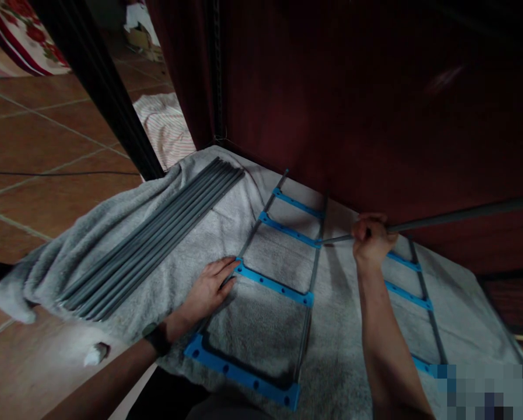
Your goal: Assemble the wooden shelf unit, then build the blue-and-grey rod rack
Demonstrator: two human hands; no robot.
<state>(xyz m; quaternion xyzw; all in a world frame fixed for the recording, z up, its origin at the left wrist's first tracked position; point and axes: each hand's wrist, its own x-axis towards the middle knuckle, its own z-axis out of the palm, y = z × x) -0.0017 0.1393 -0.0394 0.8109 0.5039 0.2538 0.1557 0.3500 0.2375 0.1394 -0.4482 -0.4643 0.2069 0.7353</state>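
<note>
A ladder-like frame of grey rods and blue plastic crossbars (274, 287) lies on the grey blanket before me. My left hand (212, 289) is closed around the frame's left side rod, with its fingertips at the end of one blue crossbar. My right hand (374, 238) grips a long loose grey rod (445, 217), held at a slant. That rod's left tip is at the right end of another blue crossbar (290, 229); whether it sits in a hole I cannot tell. The nearest crossbar (241, 373) spans the frame's near end.
Several grey rods (156, 239) lie bundled on the grey blanket (261, 326) at the left. A second blue-barred frame (409, 295) lies to the right, partly behind my right arm. A dark red panel (331, 105) rises at the back, beside a black post (99, 87).
</note>
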